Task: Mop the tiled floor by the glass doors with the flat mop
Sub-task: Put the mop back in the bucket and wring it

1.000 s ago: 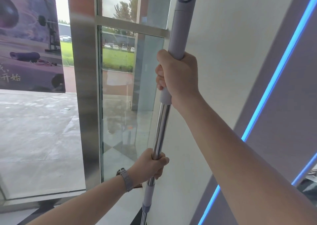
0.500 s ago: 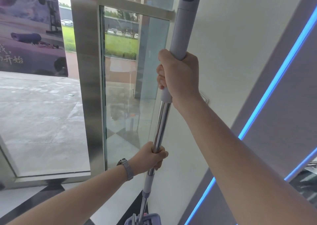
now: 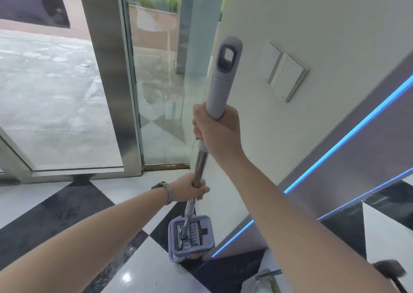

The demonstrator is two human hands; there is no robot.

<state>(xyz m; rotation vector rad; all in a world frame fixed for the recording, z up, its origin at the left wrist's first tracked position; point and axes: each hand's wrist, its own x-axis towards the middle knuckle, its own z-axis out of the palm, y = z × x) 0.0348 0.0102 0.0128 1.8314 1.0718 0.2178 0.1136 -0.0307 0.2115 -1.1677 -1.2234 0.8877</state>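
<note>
One flat mop with a lilac grip and chrome pole (image 3: 200,169), upright at frame centre, its foot in one lilac rectangular plastic bucket (image 3: 191,236) on the black-and-white tiled floor (image 3: 55,212). Two hands: right hand (image 3: 218,130) fingers wrapped round the grip, left hand (image 3: 192,189) fingers curled round the pole below. One glass door (image 3: 163,91), upper centre.

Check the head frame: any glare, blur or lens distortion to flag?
Head view: wide-angle bend tilts the door frame and wall; small glare spot on the glossy floor tile; the blue light strip glows near saturation; a dark object at the lower right is blurred; both hands, left and right, and the mop handle are sharp.
</note>
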